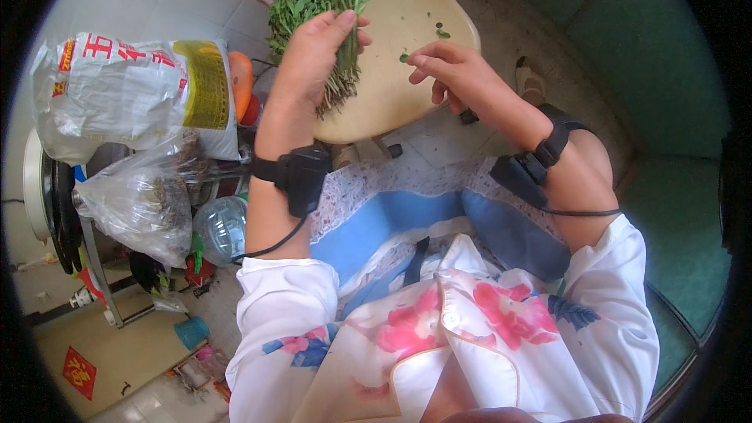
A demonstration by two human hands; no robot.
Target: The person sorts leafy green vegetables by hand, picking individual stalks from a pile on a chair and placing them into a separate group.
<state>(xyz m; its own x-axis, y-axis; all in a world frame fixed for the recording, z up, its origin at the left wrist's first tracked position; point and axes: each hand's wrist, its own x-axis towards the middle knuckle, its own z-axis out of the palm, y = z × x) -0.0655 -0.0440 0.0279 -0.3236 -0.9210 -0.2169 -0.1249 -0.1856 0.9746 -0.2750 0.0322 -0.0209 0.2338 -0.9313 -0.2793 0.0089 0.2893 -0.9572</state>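
My left hand is closed around some stems of a bunch of leafy greens, over the left part of a pale chair seat. Leafy tops point up and away, and thin brownish stem ends hang below the hand. More greens lie just left of the fingers. My right hand is over the seat's right edge, with a small green leaf pinched between thumb and forefinger. A few leaf scraps lie on the seat. Both forearms wear black strapped devices.
At the left stand a large white printed sack, a clear plastic bag with contents I cannot tell, and a big clear plastic bottle. A metal-legged rack holds things there. Green panels rise on the right. A blue cloth lies across my lap.
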